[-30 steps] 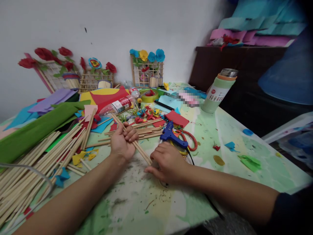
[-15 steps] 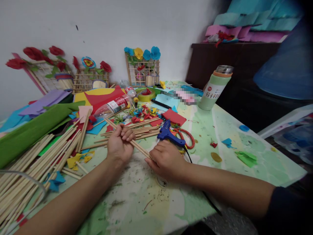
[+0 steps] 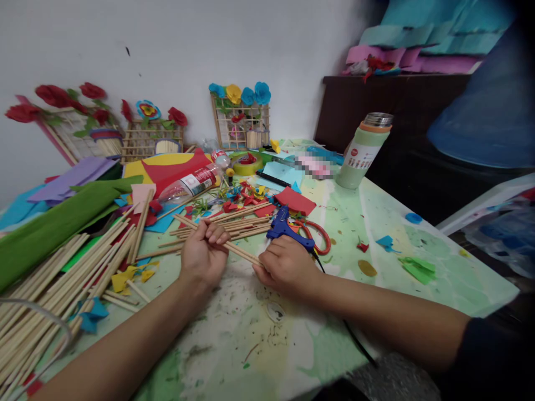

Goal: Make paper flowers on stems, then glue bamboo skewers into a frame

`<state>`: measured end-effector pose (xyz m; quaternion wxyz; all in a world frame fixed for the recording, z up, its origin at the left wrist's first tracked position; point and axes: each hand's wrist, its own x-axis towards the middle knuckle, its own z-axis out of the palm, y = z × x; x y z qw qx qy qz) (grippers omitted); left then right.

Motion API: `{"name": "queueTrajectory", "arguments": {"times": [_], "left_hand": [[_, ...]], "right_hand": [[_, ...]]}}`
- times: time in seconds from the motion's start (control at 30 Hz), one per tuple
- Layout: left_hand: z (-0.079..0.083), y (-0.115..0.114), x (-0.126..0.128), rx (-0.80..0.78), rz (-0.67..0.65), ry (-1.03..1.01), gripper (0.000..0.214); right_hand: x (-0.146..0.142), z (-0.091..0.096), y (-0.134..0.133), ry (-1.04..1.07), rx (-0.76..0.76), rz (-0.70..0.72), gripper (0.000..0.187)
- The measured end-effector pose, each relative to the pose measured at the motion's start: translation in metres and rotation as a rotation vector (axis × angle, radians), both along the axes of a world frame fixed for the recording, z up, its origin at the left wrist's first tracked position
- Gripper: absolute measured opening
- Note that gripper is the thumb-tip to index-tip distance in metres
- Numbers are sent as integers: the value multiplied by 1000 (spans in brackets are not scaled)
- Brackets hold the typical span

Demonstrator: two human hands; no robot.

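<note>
My left hand [image 3: 205, 248] is closed around a pair of thin wooden sticks [image 3: 242, 253], which slant down to the right. At their lower right end, the fingers of my right hand [image 3: 284, 264] pinch the same sticks. Just beyond that hand lies a blue glue gun [image 3: 284, 227], its black cord running off toward the table's front edge. Red-handled scissors [image 3: 320, 236] rest beside it, partly covered by the gun. Behind my left hand more loose wooden sticks [image 3: 246, 224] lie on the table.
Many wooden sticks [image 3: 62, 289] are heaped at the left, near green paper [image 3: 62, 223]. A plastic bottle [image 3: 188, 186], yellow tape [image 3: 247, 164] and paper scraps lie further back. A green flask [image 3: 363, 150] stands at right. Stick frames with paper flowers [image 3: 240, 120] lean against the wall.
The sticks have tilted slightly flatter between my hands, both of which keep their hold. The whole view has shifted a little.
</note>
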<state>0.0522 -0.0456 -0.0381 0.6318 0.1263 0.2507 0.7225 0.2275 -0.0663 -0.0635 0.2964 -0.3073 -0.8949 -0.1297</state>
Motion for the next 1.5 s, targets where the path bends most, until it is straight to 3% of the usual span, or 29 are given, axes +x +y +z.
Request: {"name": "queueTrajectory", "arguments": {"times": [0.63, 1.13, 1.33, 1.5], "left_hand": [[-1, -8, 5, 5, 0, -23, 25], [-14, -1, -5, 12, -150, -16, 17], [-14, 2, -7, -66, -146, 15, 22], [-14, 2, -8, -49, -69, 83, 17]], "right_hand": [[3, -2, 0, 14, 59, 57, 23], [17, 14, 14, 19, 20, 43, 23], [25, 18, 21, -24, -5, 4, 22], [30, 21, 27, -33, -12, 30, 22]]}}
